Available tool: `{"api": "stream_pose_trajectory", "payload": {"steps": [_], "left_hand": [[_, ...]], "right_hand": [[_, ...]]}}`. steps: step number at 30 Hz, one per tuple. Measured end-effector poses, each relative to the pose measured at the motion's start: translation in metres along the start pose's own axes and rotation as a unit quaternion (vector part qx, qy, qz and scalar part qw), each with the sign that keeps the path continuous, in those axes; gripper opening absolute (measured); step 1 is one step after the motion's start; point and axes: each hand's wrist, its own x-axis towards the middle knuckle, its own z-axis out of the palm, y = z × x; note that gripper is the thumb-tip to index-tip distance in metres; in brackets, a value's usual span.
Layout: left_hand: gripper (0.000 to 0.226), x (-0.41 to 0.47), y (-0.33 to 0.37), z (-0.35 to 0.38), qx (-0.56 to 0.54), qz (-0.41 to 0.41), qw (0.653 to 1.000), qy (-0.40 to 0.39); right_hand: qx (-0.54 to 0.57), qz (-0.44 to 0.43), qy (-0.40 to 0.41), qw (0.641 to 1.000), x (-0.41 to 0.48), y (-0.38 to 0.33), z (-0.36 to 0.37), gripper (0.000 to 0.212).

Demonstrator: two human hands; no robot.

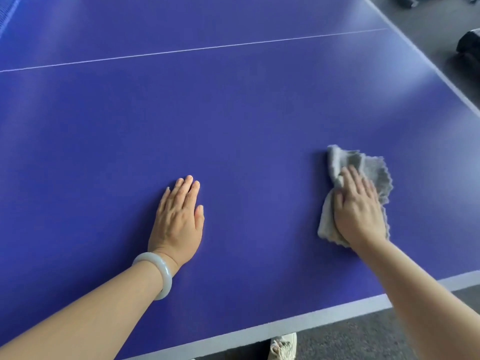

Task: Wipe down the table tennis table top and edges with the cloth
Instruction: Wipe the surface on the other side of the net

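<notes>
The blue table tennis table (233, 120) fills most of the view, with a thin white centre line running across its far half. A crumpled grey cloth (371, 167) lies on the top at the near right. My right hand (355, 209) presses flat on the cloth with straight fingers, covering its middle. My left hand (179, 219) rests flat on the bare table top to the left, palm down, fingers together, a pale bangle on its wrist.
The table's white near edge (298, 320) runs diagonally along the bottom right, and the right edge (426, 58) slants up the right side. Grey floor lies beyond both. A light shoe (283, 345) shows below the near edge. Dark objects (467, 48) sit on the floor at the far right.
</notes>
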Motion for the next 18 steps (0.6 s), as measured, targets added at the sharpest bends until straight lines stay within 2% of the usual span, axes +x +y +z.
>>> {"api": "stream_pose_trajectory", "payload": {"steps": [1,2,3,4,6,8,10,11,13,16,18], "left_hand": [[0.052,0.000,0.001,-0.001,0.001,-0.002,1.000,-0.001],[0.052,-0.001,0.001,-0.002,0.001,-0.004,1.000,-0.002],[0.052,-0.001,0.002,-0.003,-0.001,-0.005,1.000,-0.005],[0.052,-0.002,0.002,-0.004,-0.003,-0.003,1.000,-0.007],[0.051,-0.002,0.002,-0.004,-0.005,0.004,1.000,-0.009],[0.050,-0.001,0.000,-0.003,-0.014,0.009,1.000,-0.008],[0.052,-0.001,-0.001,-0.003,-0.022,0.013,1.000,-0.008],[0.054,-0.002,-0.001,-0.003,-0.022,0.014,1.000,-0.008],[0.057,-0.003,-0.002,-0.003,-0.018,0.017,1.000,-0.007],[0.058,-0.003,-0.002,-0.004,-0.017,0.012,1.000,-0.012],[0.055,-0.004,0.002,-0.005,-0.013,0.008,1.000,-0.017]], "right_hand": [[0.005,0.074,0.002,0.997,0.008,-0.009,0.002,0.054],[0.017,0.113,0.005,0.993,0.007,-0.026,0.006,0.056],[0.028,0.111,0.014,0.993,-0.004,-0.046,0.014,0.056],[0.020,0.059,0.017,0.998,-0.022,-0.070,0.023,0.056],[-0.004,-0.102,0.021,0.995,-0.078,-0.115,0.043,0.056],[0.032,-0.225,-0.035,0.973,-0.133,-0.137,0.052,0.054],[0.047,-0.312,-0.079,0.946,-0.149,-0.122,0.048,0.052],[0.041,-0.325,-0.085,0.941,-0.140,-0.104,0.043,0.051],[0.036,-0.288,-0.067,0.955,-0.108,-0.065,0.031,0.048],[0.012,-0.136,-0.021,0.990,-0.045,-0.006,0.008,0.046],[0.005,-0.041,0.000,0.999,-0.021,0.019,0.000,0.049]]}}
